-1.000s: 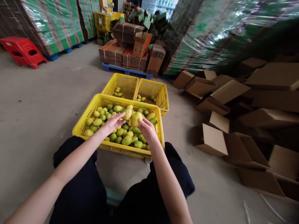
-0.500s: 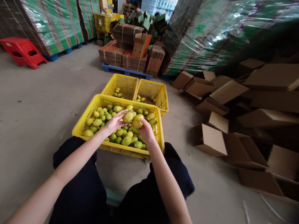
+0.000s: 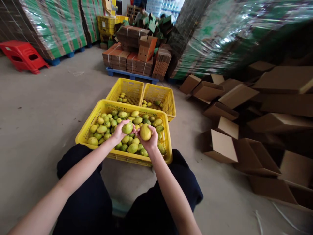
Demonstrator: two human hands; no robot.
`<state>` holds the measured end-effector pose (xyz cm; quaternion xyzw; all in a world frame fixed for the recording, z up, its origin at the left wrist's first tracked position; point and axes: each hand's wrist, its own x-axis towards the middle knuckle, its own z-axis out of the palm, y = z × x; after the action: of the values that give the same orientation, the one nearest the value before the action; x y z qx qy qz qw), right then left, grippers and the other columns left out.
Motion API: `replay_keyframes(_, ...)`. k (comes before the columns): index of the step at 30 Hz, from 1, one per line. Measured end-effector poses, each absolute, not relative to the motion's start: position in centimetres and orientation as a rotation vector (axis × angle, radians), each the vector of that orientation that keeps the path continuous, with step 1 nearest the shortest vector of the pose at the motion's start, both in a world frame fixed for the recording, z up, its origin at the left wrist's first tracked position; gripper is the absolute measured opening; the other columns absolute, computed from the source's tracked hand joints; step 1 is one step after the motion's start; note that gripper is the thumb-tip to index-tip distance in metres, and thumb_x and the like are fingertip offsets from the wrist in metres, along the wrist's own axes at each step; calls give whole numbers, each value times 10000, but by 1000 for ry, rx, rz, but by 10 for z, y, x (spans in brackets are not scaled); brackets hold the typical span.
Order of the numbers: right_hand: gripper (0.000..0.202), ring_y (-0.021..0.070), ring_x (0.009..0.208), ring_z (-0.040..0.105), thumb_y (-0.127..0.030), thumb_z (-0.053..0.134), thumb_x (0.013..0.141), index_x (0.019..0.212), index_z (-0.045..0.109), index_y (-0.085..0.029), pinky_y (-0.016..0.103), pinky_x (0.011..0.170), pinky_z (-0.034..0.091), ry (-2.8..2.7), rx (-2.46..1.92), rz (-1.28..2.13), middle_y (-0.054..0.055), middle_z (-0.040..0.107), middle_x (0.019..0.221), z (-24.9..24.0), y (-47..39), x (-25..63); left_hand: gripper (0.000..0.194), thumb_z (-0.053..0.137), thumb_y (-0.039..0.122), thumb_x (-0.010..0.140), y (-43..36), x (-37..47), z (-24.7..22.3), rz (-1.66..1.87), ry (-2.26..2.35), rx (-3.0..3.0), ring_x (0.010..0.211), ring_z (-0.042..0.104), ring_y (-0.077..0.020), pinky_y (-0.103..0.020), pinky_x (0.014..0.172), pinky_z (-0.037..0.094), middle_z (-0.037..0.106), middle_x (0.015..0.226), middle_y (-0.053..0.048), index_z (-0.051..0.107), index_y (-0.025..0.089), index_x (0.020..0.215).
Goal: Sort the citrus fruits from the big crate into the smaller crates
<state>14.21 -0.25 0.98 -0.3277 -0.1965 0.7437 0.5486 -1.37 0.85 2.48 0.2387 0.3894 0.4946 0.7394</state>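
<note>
My left hand (image 3: 119, 132) is closed around a greenish lemon (image 3: 127, 128), whose upper face shows. Close beside it, my right hand (image 3: 153, 140) grips a yellower lemon (image 3: 146, 132) from below and the right. Both hands are above a large yellow crate (image 3: 91, 111) that holds many green and yellow lemons (image 3: 132, 148). The fingertips of the two hands nearly meet between the held fruits; whether they touch I cannot tell.
Two yellow crates (image 3: 126, 84) with a few lemons each stand behind the large one. Flattened cartons (image 3: 139, 67) are stacked on a blue pallet (image 3: 132, 75). Open cardboard boxes (image 3: 223, 145) lie heaped at right. A red stool (image 3: 24, 57) stands far left; a person (image 3: 140, 14) is at the back.
Both hands have come slightly lower and nearer to me. The left hand has turned, and the lemon in it now shows a greener side. The right hand has turned palm-up under its lemon.
</note>
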Motion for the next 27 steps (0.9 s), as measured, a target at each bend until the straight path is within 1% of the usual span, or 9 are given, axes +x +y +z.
replay_keyframes(1,231,244,781,721,-418,650,689,784,626,-209,326,590,595,-422,-726,1734,64,740,763,10,-1,143,293,550,345,858,9,-13,25,1095,814,434,723,710,-207,-262,619,558,716,684,-92,716,105,884)
replay_keyframes(3,227,231,874,723,-337,636,702,895,647,-218,358,728,615,-372,-648,1690,59,771,957,11,1,144,277,520,282,863,8,-9,26,1097,702,278,794,730,-207,-273,675,585,750,803,-107,705,114,983)
replay_keyframes(6,319,200,929,718,-296,617,743,1059,635,-257,362,815,601,-329,-603,1649,24,755,1121,9,5,145,334,494,248,899,8,0,26,1124,540,135,929,742,-204,-306,775,607,765,1020,-99,656,174,1182)
replay_keyframes(8,314,196,930,718,-355,603,784,1086,629,-272,369,830,596,-273,-606,1619,16,753,1124,8,9,144,354,469,320,947,9,6,25,1156,492,66,985,738,-211,-339,839,607,761,1052,-94,638,194,1231)
replay_keyframes(10,317,201,945,716,-442,580,818,1080,632,-272,376,846,591,-214,-609,1597,19,757,1098,6,12,142,397,424,384,977,11,11,23,1181,487,7,1012,733,-215,-349,866,604,761,1038,-103,640,184,1244)
replay_keyframes(12,339,202,977,713,-485,556,834,1082,636,-268,368,868,583,-175,-606,1581,22,760,1072,4,16,139,434,381,379,989,15,15,22,1203,498,-35,1028,729,-216,-346,864,606,761,1038,-117,637,168,1269)
replay_keyframes(15,345,193,996,712,-476,533,843,1081,640,-250,350,898,572,-133,-608,1572,30,762,1062,2,19,135,445,373,332,981,19,17,20,1223,497,-60,1018,733,-218,-344,854,614,761,1042,-122,627,159,1304)
replay_keyframes(20,329,200,963,714,-463,545,842,1064,645,-243,384,907,569,-141,-618,1553,44,755,1090,-1,20,138,397,406,274,971,21,18,16,1207,479,-57,906,751,-186,-323,846,615,764,999,-109,636,152,1271)
replay_keyframes(27,279,211,966,717,-456,548,847,1026,651,-269,418,902,568,-137,-599,1557,19,767,1030,2,18,146,372,437,282,962,20,15,17,1184,485,-44,951,750,-213,-353,848,621,766,994,-109,633,158,1253)
